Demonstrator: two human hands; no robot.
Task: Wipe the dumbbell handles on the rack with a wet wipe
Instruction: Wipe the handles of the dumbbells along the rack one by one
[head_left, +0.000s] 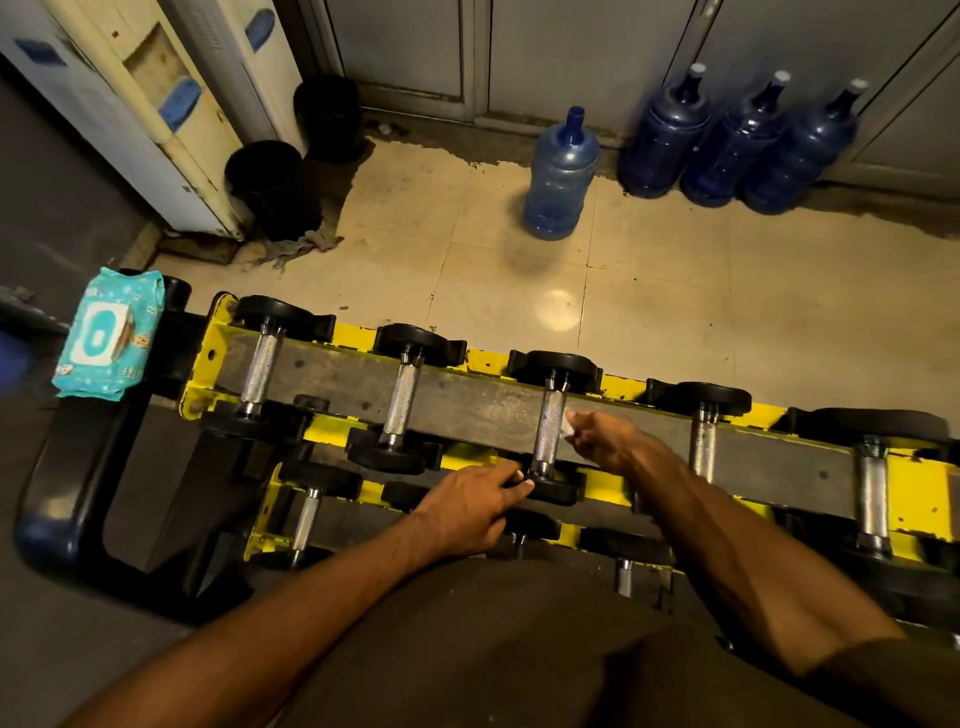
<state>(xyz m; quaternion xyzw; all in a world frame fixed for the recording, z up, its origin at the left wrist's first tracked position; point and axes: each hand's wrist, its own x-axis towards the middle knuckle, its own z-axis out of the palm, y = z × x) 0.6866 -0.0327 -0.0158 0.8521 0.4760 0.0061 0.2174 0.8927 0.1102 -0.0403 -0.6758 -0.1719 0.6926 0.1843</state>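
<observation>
The right hand (605, 441) pinches a small crumpled white wet wipe (568, 429) just beside the knurled silver steel handle (549, 431) of the third dumbbell on the top tier of the yellow metal rack (483, 361). The left hand (467, 514) lays fairly straight fingers on that dumbbell's near black round plate (553, 491). It would be best to wrap the wipe round the handle and twist along its length (knurling likely traps grime) while steadying the plate.

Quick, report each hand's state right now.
Left hand: fingers on the dumbbell head; grip or mere rest cannot be told.
Right hand: pinches the wet wipe at the handle.
</observation>
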